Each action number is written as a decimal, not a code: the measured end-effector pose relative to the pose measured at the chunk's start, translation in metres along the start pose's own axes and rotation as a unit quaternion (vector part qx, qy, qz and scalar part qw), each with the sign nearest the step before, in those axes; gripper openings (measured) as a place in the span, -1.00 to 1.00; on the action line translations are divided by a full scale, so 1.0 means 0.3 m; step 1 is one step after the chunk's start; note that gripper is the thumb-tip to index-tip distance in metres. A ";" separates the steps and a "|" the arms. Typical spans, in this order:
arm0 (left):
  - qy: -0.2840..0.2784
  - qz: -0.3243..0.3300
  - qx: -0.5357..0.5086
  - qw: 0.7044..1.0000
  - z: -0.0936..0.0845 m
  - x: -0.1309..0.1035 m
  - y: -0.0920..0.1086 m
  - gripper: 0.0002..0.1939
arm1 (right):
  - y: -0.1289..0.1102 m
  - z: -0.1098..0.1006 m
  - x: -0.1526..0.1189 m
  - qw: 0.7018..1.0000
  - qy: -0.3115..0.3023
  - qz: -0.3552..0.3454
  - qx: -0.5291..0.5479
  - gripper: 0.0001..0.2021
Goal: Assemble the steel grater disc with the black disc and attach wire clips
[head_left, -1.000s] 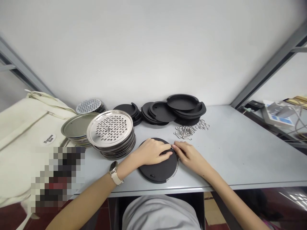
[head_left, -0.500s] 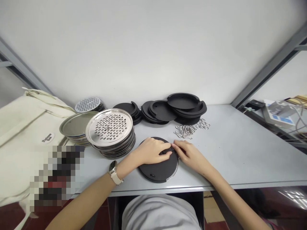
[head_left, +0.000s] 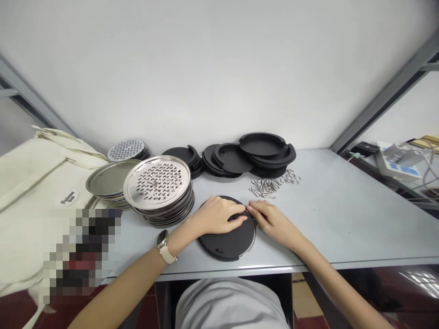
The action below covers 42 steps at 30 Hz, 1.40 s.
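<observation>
A black round cover point(head_left: 226, 244) lies flat near the table's front edge, with a strip of shiny metal rim showing along its right side. My left hand point(head_left: 219, 215) rests over its upper part, fingers bent and pressing on it, the index fingertip at the right edge. At that same edge my right hand point(head_left: 272, 221) is closed in a pinch. A small glint of metal shows between the fingertips, too little to name. Beyond the hands lie a pile of metal clips point(head_left: 264, 187) and several metal rings point(head_left: 291, 177).
Left of the cover stands a stack of round metal graters point(head_left: 157, 183), with a stack of plain metal discs point(head_left: 109, 178) beside it. Black round covers and trays point(head_left: 262, 144) are piled along the wall. A cream cloth bag point(head_left: 41, 183) occupies the left end.
Both hands keep nearly the same place on the cover. The fingertips at its right edge have shifted very slightly.
</observation>
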State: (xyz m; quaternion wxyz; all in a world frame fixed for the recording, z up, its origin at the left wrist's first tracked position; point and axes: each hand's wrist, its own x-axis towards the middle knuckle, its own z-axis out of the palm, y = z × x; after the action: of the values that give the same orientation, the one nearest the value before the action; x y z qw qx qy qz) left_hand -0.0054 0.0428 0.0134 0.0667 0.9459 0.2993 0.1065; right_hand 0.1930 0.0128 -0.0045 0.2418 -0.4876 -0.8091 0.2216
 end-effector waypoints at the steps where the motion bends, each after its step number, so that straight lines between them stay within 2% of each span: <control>1: 0.000 -0.001 -0.001 1.000 0.001 0.000 0.000 -0.76 | 0.001 0.001 0.001 1.000 -0.002 -0.001 -0.001 -0.66; 42: 0.006 -0.002 0.003 1.000 0.012 0.005 0.002 -0.76 | 0.026 0.015 -0.005 1.000 -0.021 -0.016 -0.007 -0.69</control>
State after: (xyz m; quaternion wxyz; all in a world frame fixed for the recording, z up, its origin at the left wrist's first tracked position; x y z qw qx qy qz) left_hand -0.0030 0.0429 0.0102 0.0619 0.9448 0.3019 0.1113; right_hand 0.1960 0.0143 -0.0130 0.2250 -0.4714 -0.8232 0.2226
